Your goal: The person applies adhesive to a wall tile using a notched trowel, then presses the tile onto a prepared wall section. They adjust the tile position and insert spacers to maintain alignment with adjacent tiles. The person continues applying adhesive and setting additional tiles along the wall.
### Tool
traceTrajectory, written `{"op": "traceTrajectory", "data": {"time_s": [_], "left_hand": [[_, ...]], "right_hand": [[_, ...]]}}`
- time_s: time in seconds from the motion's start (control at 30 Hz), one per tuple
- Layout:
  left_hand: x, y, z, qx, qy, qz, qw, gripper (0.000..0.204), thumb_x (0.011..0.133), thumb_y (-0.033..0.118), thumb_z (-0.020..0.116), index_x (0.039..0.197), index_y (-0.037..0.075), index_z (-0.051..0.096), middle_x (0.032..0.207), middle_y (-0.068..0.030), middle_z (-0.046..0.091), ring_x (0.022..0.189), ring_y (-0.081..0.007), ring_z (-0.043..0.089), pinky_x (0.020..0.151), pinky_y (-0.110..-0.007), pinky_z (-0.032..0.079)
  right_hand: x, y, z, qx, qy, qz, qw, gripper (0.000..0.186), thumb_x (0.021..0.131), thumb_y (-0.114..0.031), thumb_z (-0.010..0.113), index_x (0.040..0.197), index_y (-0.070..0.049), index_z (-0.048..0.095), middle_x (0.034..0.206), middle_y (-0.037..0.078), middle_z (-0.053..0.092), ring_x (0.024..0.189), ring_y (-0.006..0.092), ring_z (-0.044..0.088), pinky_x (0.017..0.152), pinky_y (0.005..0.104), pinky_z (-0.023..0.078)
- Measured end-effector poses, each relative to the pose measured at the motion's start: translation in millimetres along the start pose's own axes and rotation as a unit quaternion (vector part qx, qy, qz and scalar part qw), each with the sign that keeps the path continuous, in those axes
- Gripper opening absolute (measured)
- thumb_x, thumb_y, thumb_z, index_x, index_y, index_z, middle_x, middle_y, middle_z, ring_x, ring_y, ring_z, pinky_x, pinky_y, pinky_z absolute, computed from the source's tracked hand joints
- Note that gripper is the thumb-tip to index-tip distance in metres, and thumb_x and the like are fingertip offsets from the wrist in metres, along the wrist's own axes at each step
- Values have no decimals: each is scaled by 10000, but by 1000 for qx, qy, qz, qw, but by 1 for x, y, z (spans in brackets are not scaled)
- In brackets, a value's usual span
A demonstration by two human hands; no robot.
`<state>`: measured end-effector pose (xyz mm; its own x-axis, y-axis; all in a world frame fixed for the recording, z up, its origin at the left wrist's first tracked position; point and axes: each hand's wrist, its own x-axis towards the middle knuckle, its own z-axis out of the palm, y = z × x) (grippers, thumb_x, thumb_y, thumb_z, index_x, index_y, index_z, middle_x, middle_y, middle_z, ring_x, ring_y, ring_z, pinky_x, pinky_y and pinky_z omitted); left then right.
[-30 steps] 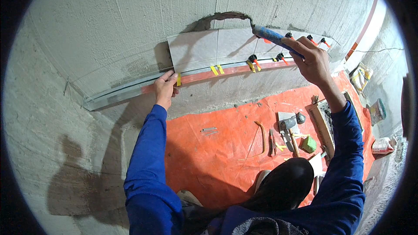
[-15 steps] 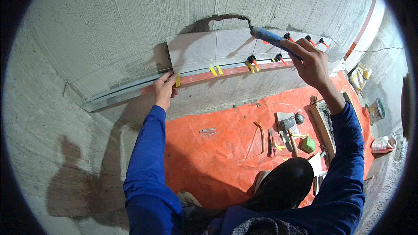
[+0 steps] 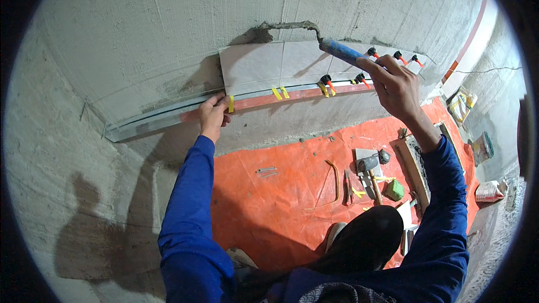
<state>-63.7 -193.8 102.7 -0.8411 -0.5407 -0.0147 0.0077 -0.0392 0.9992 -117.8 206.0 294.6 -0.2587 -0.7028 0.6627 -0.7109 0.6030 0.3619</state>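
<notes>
My right hand (image 3: 397,87) is closed round the blue handle of a trowel (image 3: 339,50). The trowel's blade is seen nearly edge-on against the wall above the tiles, with dark wet mortar (image 3: 259,35) at its far left end. Below it, a row of pale grey tiles (image 3: 252,66) stands along a straight metal ledge (image 3: 149,120). At the lower left corner of the end tile, my left hand (image 3: 213,116) is closed, its fingertips on a yellow strip (image 3: 231,104) at the ledge. More yellow strips (image 3: 276,93) hang farther right. Black-and-red tile-levelling clips (image 3: 328,82) sit at the tile joints.
An orange sheet (image 3: 269,207) covers the floor. On it lie a mallet (image 3: 368,164), a green block (image 3: 394,191), a curved yellow tool (image 3: 336,179) and several thin rods (image 3: 266,169). A mortar trough (image 3: 412,165), a bucket (image 3: 483,148) and bags (image 3: 490,191) stand at right.
My right hand and the trowel have shifted slightly down and left beside the tile tops. The left hand stays at the same tile corner. The whole view has shifted a little.
</notes>
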Motion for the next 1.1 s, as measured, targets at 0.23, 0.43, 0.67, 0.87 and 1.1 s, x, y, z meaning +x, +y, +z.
{"op": "traceTrajectory", "data": {"time_s": [0.23, 0.43, 0.67, 0.87, 1.1], "left_hand": [[4, -3, -1, 2, 9, -12, 1000, 416, 910, 289, 701, 1233, 35, 635, 743, -51, 684, 432, -90, 544, 366, -237, 375], [1, -1, 0, -6, 11, -19, 1000, 463, 903, 286, 708, 1272, 25, 608, 744, -59, 684, 431, -92, 536, 371, -233, 362], [0, 1, 0, -13, 10, -16, 1000, 449, 902, 266, 707, 1270, 27, 614, 734, -60, 677, 430, -91, 525, 371, -235, 352], [1, 1, 1, -12, 14, -22, 1000, 432, 902, 251, 706, 1262, 28, 623, 733, -60, 674, 423, -95, 517, 367, -239, 352], [1, -1, 2, -7, 23, -21, 999, 419, 908, 256, 698, 1255, 32, 629, 738, -58, 677, 425, -98, 524, 376, -242, 361]], "right_hand": [[8, -2, 1, 1, 10, -12, 1000, 540, 824, -43, 618, 1296, -305, 613, 831, 11, 587, 638, 188, 604, 544, 348, 480], [15, -4, -4, -11, 14, -23, 1000, 525, 818, -29, 622, 1274, -288, 636, 805, 2, 579, 622, 176, 605, 529, 339, 473], [15, -8, -14, 39, -19, 29, 999, 472, 849, -48, 637, 1266, -268, 643, 802, 15, 575, 635, 191, 603, 536, 347, 470], [11, -7, -23, 68, -17, 52, 996, 440, 848, -55, 656, 1247, -242, 652, 800, 27, 569, 647, 200, 600, 550, 358, 473], [7, -5, -28, 64, -22, 51, 996, 438, 835, -41, 667, 1232, -225, 659, 799, 30, 577, 644, 206, 601, 555, 360, 472]]}}
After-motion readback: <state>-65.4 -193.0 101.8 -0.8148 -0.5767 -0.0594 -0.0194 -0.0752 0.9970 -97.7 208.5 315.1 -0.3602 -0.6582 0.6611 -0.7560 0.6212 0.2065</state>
